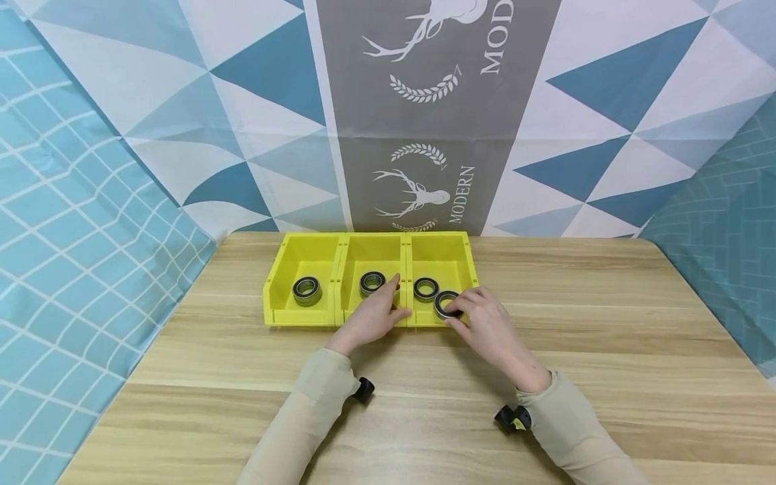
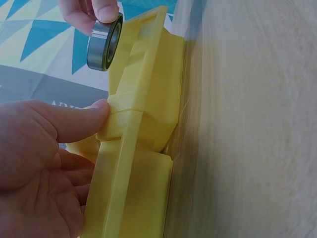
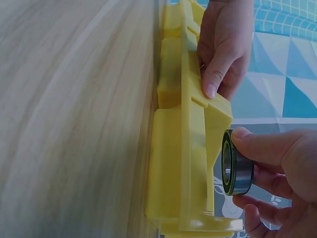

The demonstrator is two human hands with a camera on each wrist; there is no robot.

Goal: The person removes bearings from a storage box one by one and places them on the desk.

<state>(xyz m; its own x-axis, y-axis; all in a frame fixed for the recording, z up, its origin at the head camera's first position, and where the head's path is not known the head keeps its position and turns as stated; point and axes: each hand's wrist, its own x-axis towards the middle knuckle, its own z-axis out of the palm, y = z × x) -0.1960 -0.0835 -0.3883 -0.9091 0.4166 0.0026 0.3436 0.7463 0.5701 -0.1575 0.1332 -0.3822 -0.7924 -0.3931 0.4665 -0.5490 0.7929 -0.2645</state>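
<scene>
My right hand point(image 1: 490, 331) pinches a ball bearing point(image 3: 243, 174) between thumb and fingers, over the front of the right yellow bin point(image 1: 438, 248). The bearing has a shiny steel outer ring and a dark face. Another bearing point(image 1: 417, 291) lies inside that bin. My left hand point(image 1: 370, 322) grips the bins where the middle yellow bin point(image 1: 372, 249) meets the right one, its thumb on the front rim and its fingers inside the middle bin. A bearing point(image 1: 364, 287) sits by those fingers, partly covered by them. The left yellow bin point(image 1: 309, 250) contains a bearing point(image 1: 307, 302).
The three bins stand side by side on a wooden table point(image 1: 576, 303), near its back edge. Behind it hangs a patterned cloth point(image 1: 273, 74) with grey, white and blue shapes. A small black device point(image 1: 364, 391) is on the left wrist, and another point(image 1: 506, 419) is on the right.
</scene>
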